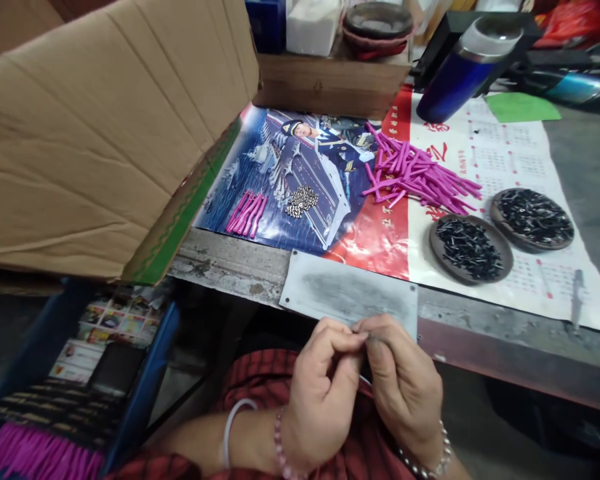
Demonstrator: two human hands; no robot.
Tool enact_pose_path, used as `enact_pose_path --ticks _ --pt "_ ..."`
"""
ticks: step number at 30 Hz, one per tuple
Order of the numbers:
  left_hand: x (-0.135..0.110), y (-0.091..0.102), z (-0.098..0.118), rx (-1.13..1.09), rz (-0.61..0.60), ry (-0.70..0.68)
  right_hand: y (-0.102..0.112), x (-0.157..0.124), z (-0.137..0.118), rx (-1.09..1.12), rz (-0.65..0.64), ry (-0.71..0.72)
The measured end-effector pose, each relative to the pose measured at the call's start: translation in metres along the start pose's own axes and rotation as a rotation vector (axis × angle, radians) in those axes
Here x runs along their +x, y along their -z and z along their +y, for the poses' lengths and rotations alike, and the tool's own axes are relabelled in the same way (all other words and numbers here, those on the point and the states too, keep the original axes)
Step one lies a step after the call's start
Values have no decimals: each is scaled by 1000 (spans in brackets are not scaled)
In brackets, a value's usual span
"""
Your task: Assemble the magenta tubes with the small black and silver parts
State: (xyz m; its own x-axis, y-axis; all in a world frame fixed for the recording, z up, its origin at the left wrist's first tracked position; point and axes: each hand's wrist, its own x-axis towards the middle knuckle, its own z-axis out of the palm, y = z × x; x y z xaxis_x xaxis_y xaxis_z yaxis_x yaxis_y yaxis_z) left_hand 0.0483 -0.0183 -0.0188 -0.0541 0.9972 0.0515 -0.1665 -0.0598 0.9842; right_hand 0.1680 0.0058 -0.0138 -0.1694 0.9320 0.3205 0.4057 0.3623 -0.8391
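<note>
Left hand (320,393) and right hand (405,387) meet below tabletop (230,267) edge, fingers (353,339) pinching small dark part (373,338). Pink tubes (420,177), two dishes (470,248) of black pieces beyond.

The bench (480,337) is just past the fingers (353,337), with a grey metal plate (347,290) fixed on its edge right by them. Farther from the fingers lies a big poster calendar (485,160), and on it sit a big pile of pink tubes (415,177), a small bunch of pink tubes (247,213) and a little heap of silver bits (301,200). Off to the right of the fingers stand two round dishes of black bits (470,248) (533,219), and a big cardboard box (95,127) sits to the left.
</note>
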Motion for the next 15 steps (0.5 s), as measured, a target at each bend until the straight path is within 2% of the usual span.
enact_pose_path --ticks 8,13,15 --pt "0 0 -4 -35 7 16 0 0 0 -17 16 22" --pt "-1 -2 -1 -46 -22 31 3 1 3 129 -80 -54" --pt "-1 -2 -1 -54 -39 23 4 0 4 138 -76 -48"
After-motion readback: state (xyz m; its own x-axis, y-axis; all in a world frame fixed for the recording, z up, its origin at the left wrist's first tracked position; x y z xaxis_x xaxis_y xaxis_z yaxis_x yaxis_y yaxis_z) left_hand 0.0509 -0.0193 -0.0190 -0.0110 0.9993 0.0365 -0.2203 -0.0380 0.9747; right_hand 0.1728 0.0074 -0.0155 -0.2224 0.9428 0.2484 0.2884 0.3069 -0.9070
